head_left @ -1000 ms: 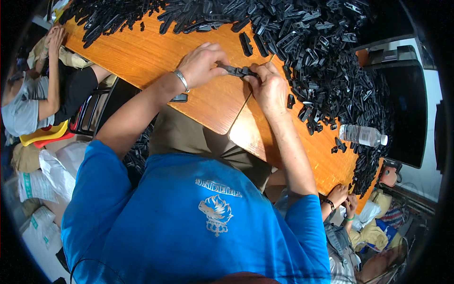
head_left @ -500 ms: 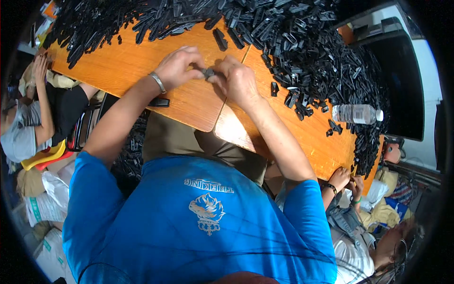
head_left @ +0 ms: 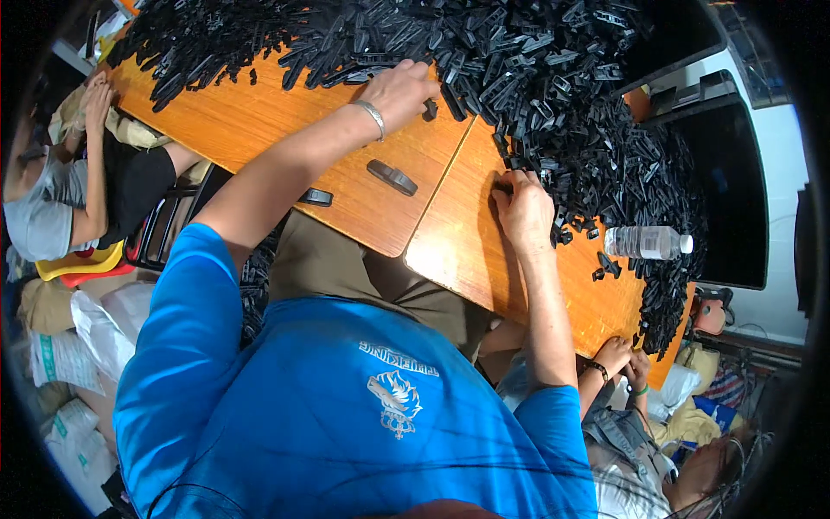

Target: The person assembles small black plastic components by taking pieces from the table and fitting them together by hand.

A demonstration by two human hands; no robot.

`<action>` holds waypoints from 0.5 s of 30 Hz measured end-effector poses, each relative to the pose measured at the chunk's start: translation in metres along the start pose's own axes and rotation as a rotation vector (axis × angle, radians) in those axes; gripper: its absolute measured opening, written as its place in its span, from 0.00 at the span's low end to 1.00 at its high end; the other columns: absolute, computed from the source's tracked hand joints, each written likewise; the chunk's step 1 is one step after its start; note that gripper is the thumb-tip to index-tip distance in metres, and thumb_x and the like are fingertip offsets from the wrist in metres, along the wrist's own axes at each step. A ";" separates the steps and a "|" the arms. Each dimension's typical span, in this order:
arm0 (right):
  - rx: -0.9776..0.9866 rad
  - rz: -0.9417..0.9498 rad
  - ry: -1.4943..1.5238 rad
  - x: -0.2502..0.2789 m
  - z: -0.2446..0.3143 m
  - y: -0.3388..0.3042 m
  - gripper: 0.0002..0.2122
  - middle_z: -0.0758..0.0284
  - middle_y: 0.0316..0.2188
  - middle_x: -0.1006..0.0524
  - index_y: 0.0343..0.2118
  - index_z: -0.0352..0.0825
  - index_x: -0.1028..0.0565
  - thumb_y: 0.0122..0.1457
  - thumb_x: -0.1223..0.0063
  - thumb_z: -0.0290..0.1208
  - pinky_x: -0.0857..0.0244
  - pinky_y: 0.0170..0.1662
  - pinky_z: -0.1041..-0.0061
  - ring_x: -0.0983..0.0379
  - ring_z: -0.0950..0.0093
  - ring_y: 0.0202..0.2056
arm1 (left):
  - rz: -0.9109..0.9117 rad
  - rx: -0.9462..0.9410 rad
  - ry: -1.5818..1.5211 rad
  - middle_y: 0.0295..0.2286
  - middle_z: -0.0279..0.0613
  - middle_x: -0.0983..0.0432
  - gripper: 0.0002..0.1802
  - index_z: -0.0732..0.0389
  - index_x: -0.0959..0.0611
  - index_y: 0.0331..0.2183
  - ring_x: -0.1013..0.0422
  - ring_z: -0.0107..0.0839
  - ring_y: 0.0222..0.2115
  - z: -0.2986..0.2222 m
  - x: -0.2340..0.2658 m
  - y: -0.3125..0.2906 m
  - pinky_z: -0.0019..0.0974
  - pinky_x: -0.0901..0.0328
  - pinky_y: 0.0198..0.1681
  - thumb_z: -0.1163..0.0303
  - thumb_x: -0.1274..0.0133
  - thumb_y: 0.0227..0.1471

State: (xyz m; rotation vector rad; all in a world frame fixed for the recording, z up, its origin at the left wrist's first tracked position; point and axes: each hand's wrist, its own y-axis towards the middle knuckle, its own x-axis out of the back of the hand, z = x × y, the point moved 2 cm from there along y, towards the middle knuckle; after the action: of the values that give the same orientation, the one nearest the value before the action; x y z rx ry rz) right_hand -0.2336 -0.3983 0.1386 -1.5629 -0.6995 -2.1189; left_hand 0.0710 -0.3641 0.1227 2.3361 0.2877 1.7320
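Note:
My left hand [head_left: 399, 93], with a silver bracelet at its wrist, reaches to the near edge of the heap of long black plastic parts [head_left: 363, 43]. Its fingers are closed around a black plastic part [head_left: 430, 110], mostly covered by the hand. Farther right, my right hand [head_left: 526, 210] is low over the table beside the heap of small black plastic parts [head_left: 596, 156]. Its fingers are curled together, and what they hold, if anything, is hidden. One long black piece [head_left: 392, 177] lies alone near my left forearm. Another black piece [head_left: 316, 197] rests at the table's near edge.
The wooden table [head_left: 346, 212] has a seam between two tops. A clear plastic bottle [head_left: 648, 242] lies on its side at the right, against the parts. Dark monitors [head_left: 726, 190] stand beyond. Co-workers sit left and right, one's hands [head_left: 624, 362] at the table's right edge.
My hands, together over a small dark piece before, are now apart: the left went forward to the heap, the right moved rightward. A long black piece now lies on the table between them and me.

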 end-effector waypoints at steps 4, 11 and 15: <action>-0.027 0.013 0.294 0.000 0.014 0.002 0.14 0.59 0.38 0.19 0.45 0.34 0.18 0.55 0.28 0.25 0.25 0.40 0.66 0.20 0.64 0.35 | -0.149 -0.149 0.017 0.39 0.40 0.25 0.09 0.57 0.14 0.36 0.27 0.44 0.47 0.003 0.000 -0.009 0.47 0.30 0.49 0.71 0.31 0.51; 0.070 -0.061 0.743 -0.041 0.055 -0.003 0.10 0.71 0.33 0.22 0.42 0.32 0.16 0.58 0.28 0.19 0.30 0.35 0.82 0.25 0.82 0.30 | -0.063 -0.169 -0.077 0.37 0.37 0.25 0.15 0.56 0.20 0.32 0.27 0.42 0.46 0.000 0.005 -0.041 0.47 0.33 0.48 0.67 0.28 0.48; 0.140 -0.099 0.414 -0.024 0.063 -0.008 0.10 0.60 0.36 0.19 0.39 0.36 0.15 0.54 0.28 0.25 0.23 0.40 0.62 0.18 0.60 0.34 | -0.047 -0.241 -0.132 0.37 0.38 0.25 0.16 0.57 0.20 0.34 0.27 0.43 0.45 -0.008 0.010 -0.064 0.48 0.33 0.48 0.69 0.27 0.46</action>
State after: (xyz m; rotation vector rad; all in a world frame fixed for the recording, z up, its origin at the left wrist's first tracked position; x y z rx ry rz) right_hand -0.1842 -0.3523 0.1296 -0.9891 -0.7676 -2.3080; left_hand 0.0649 -0.2991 0.1155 2.2358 0.1033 1.4916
